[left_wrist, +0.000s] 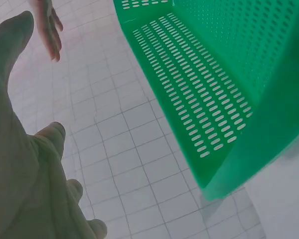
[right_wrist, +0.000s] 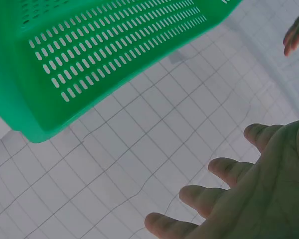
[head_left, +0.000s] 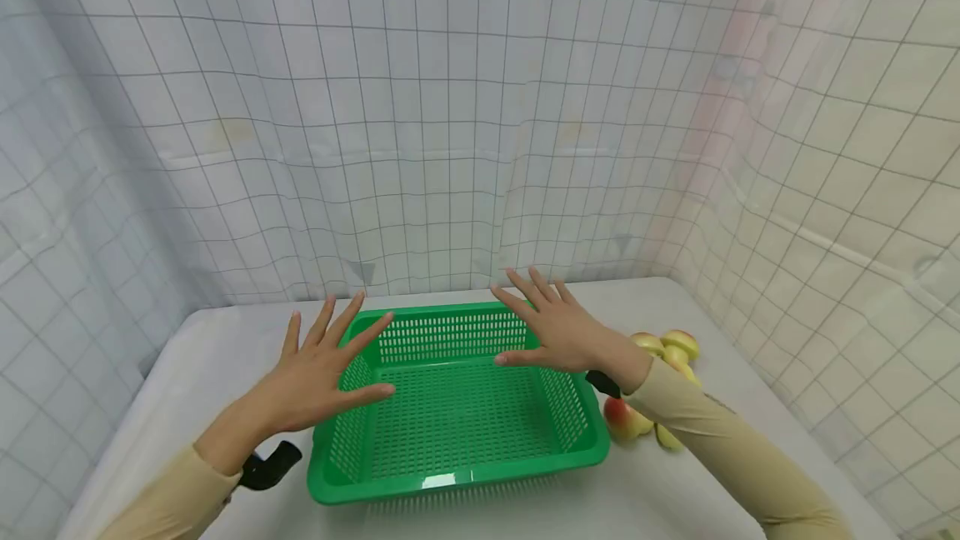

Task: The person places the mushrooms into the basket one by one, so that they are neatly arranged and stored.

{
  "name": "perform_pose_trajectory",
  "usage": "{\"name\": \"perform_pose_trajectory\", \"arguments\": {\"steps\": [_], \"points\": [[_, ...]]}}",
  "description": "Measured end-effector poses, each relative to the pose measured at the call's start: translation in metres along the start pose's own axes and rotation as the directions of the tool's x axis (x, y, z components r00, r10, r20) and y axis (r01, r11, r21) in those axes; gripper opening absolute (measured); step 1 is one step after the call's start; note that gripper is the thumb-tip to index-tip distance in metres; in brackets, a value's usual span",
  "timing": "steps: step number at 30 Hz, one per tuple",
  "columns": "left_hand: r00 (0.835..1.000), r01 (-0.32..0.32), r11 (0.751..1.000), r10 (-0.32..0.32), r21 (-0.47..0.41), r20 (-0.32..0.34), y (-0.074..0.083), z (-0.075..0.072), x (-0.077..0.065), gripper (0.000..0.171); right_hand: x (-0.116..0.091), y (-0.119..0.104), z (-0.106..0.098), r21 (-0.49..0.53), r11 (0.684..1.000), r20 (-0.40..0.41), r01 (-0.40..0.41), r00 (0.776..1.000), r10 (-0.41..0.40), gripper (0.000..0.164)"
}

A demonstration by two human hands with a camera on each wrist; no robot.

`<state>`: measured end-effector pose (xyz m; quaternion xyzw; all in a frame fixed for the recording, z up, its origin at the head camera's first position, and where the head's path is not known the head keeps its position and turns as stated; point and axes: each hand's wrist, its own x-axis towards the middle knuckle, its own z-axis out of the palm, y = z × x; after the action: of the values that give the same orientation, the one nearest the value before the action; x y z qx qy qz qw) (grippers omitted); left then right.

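Note:
A green plastic basket (head_left: 465,407) with slotted walls and floor stands on the white table, with nothing inside it. My left hand (head_left: 311,377) is spread wide over its left side, fingers straight and holding nothing. Over the back right corner hovers my right hand (head_left: 558,327), its fingers also splayed and without anything in them. In the left wrist view, the basket (left_wrist: 189,84) fills the upper right, beside the left hand (left_wrist: 35,174). The right wrist view shows the basket (right_wrist: 89,55) at the upper left, apart from the right hand (right_wrist: 249,194).
Several yellow and red fruits (head_left: 626,419), peach-like in look, lie right of the basket, partly behind the right forearm. White gridded sheets (head_left: 465,148) hang behind and at both sides of the white table (head_left: 225,348). A black camera mount (head_left: 272,465) sits on the left wrist.

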<state>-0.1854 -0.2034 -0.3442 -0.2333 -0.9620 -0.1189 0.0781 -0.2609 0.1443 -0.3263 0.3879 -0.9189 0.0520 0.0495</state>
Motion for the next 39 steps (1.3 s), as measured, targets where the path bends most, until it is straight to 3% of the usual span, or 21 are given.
{"name": "perform_pose_trajectory", "arguments": {"steps": [4,9,15,18,22,25,31,36,39], "points": [[0.999,0.045,0.99,-0.045,-0.132,-0.001,0.002,0.011,-0.032,0.085,-0.03,0.009,0.005,0.059,0.997,-0.041,-0.046,0.998,0.048,0.09],[0.994,0.106,0.953,-0.113,-0.283,-0.009,0.005,0.033,-0.061,0.088,-0.069,0.023,0.014,0.181,0.973,-0.125,-0.143,0.978,0.167,0.083],[0.981,0.17,0.895,-0.195,-0.411,-0.02,0.007,0.062,-0.076,0.089,-0.114,0.04,0.033,0.329,0.909,-0.203,-0.256,0.921,0.333,0.065],[0.978,0.168,0.873,-0.205,-0.457,-0.03,0.005,0.074,-0.08,0.089,-0.132,0.048,0.046,0.367,0.876,-0.228,-0.312,0.883,0.41,0.057],[0.976,0.16,0.869,-0.212,-0.468,-0.06,0.002,0.085,-0.082,0.087,-0.152,0.056,0.063,0.372,0.835,-0.223,-0.405,0.835,0.504,0.054],[0.971,0.143,0.87,-0.215,-0.472,-0.103,-0.002,0.093,-0.083,0.085,-0.162,0.058,0.073,0.361,0.811,-0.198,-0.46,0.812,0.549,0.059],[0.963,0.083,0.842,-0.206,-0.533,-0.176,-0.006,0.105,-0.085,0.077,-0.171,0.057,0.088,0.343,0.803,-0.188,-0.487,0.802,0.567,0.069],[0.956,0.016,0.792,-0.191,-0.61,-0.222,-0.007,0.112,-0.083,0.071,-0.168,0.056,0.1,0.294,0.863,-0.26,-0.411,0.834,0.486,0.068],[0.953,-0.011,0.763,-0.188,-0.646,-0.239,-0.008,0.116,-0.083,0.068,-0.165,0.055,0.105,0.265,0.881,-0.27,-0.392,0.847,0.458,0.068]]}}
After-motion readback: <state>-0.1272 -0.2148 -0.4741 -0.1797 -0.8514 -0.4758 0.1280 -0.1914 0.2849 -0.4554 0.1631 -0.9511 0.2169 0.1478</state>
